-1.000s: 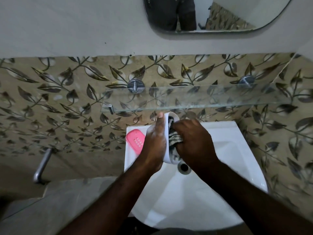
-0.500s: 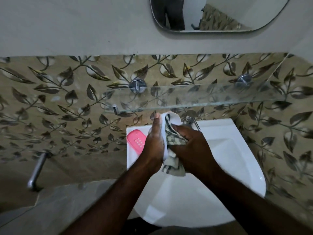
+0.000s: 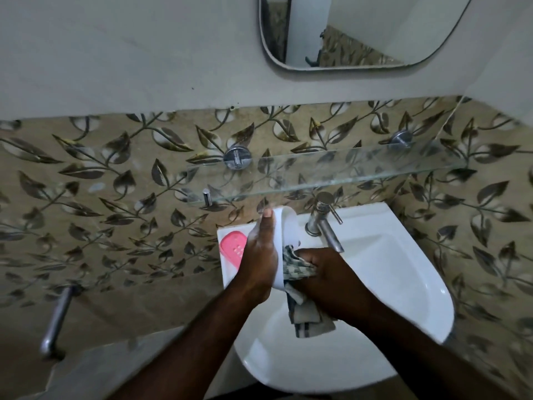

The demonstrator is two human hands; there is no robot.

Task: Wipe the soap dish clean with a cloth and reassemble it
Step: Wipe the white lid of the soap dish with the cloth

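Over the white sink (image 3: 403, 284), my left hand (image 3: 259, 261) grips the white soap dish base (image 3: 285, 229), which stands on edge with its hollow side facing right. A patterned grey cloth (image 3: 297, 268) is bunched in my right hand (image 3: 331, 278), which presses it into the lower part of the dish. The cloth's loose end hangs below into the basin. The pink perforated insert (image 3: 232, 245) of the dish lies flat on the sink's left rim, partly hidden behind my left hand.
A metal tap (image 3: 324, 223) stands at the back of the sink, just right of the dish. A glass shelf (image 3: 317, 174) on metal brackets juts out above it. A mirror (image 3: 360, 30) hangs higher up. A metal handle (image 3: 56, 321) sticks out low on the left.
My right hand has slid the cloth from the upper part of the dish down to its lower end. The tap, hidden before, shows now. The pink insert has not moved.
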